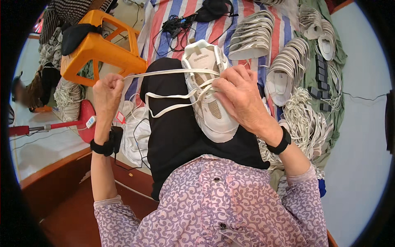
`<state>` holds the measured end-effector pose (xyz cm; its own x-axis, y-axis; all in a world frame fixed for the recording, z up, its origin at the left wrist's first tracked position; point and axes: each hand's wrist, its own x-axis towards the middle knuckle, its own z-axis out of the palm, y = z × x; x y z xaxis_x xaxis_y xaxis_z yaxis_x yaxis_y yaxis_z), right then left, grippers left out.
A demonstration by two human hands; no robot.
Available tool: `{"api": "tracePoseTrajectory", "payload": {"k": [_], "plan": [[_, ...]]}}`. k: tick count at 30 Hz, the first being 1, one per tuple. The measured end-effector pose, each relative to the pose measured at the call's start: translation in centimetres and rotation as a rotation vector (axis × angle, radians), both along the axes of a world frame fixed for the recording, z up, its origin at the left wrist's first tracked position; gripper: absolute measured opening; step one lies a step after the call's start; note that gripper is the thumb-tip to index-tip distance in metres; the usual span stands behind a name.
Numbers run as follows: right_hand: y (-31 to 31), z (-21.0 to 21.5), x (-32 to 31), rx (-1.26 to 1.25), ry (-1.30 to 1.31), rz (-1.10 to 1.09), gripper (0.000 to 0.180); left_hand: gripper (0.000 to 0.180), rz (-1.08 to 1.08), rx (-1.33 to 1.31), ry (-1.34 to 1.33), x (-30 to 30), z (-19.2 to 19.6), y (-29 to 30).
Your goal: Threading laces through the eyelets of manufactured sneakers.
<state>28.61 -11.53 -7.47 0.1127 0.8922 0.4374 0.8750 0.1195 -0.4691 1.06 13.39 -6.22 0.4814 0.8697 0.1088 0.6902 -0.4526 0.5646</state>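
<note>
A white sneaker (218,121) with beige mesh panels rests across my lap on black trousers (168,136), its toe pointing back at me. My left hand (108,92) is closed on the end of a cream shoelace (164,72), out to the left of the shoe. The lace runs taut from there to the eyelets. At the shoe's right side, my right hand (238,94) pinches the lacing; its fingertips partly hide the eyelets. Another length of lace hangs in a loose loop over my leg, left of the shoe.
An orange plastic stool (103,51) with a black cap (78,38) stands at far left. Stacked shoe uppers (288,68) lie on a striped sheet (173,45), near black cables (177,26). A heap of laces (306,117) and black blocks (321,74) are on the right.
</note>
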Motion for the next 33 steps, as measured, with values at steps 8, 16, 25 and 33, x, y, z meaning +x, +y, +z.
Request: {"api": "tracePoseTrajectory", "payload": {"k": [8, 16, 25, 33], "plan": [[1.7, 0.6, 1.1, -0.128, 0.042, 0.058, 0.012, 0.012, -0.055, 0.043, -0.031, -1.0, -1.3, -0.9], [3.3, 1.1, 4.4, -0.46, 0.72, 0.064, 0.006, 0.011, 0.018, 0.306, 0.083, -13.3, -1.5, 7.9], [3.6, 1.8, 4.7, -0.488, 0.766, 0.023, 0.009, 0.032, 0.347, 0.513, 0.487, -41.6, 2.7, 17.1], [3.9, 0.7, 4.3, -0.276, 0.513, 0.105, 0.01, 0.044, 0.478, 0.579, 0.599, -47.0, 8.4, 17.1]]}}
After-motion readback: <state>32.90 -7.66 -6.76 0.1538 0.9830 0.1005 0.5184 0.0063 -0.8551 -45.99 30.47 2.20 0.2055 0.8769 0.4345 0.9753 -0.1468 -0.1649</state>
